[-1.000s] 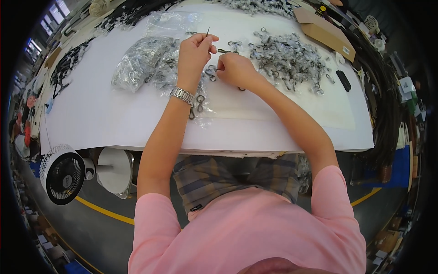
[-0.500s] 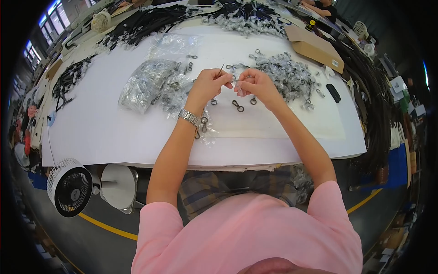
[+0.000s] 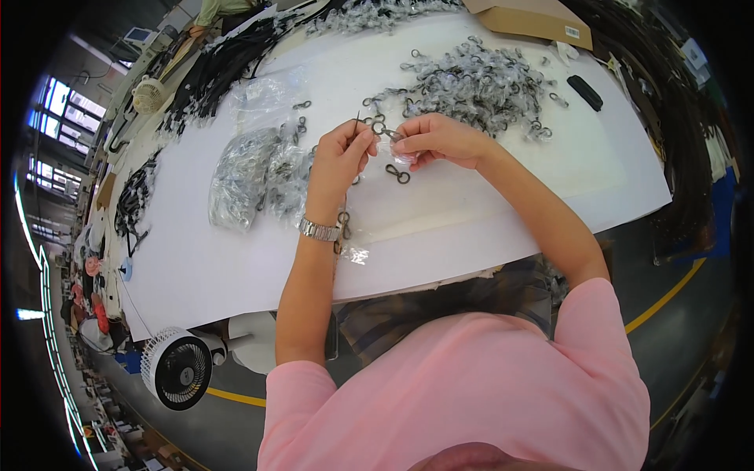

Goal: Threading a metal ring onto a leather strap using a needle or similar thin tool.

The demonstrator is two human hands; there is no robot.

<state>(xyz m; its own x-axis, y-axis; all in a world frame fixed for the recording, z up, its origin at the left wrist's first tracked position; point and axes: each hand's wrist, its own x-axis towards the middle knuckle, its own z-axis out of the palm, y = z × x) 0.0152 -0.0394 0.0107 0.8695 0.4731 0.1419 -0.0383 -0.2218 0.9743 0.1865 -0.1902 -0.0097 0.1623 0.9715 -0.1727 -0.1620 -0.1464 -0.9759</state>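
My left hand (image 3: 342,149) is pinched on a small dark metal hook piece (image 3: 378,125), with a silver watch on its wrist. My right hand (image 3: 437,138) holds a small clear plastic bag (image 3: 395,149) right beside it, the two hands nearly touching above the white table (image 3: 487,204). A loose dark metal clasp (image 3: 397,174) lies on the table just below the hands. Behind the hands spreads a large pile of bagged metal clasps (image 3: 479,82). To the left lies a heap of clear bags with metal parts (image 3: 251,169).
A cardboard box (image 3: 534,17) and a black oblong object (image 3: 585,93) sit at the far right of the table. Black straps (image 3: 216,67) lie along the far left. A white floor fan (image 3: 182,367) stands under the near table edge. Another person's green sleeve (image 3: 224,8) shows at the top.
Both hands have lifted off the table and come together, working a hook and a small bag between the fingertips. The view has tilted and shifted toward the table.
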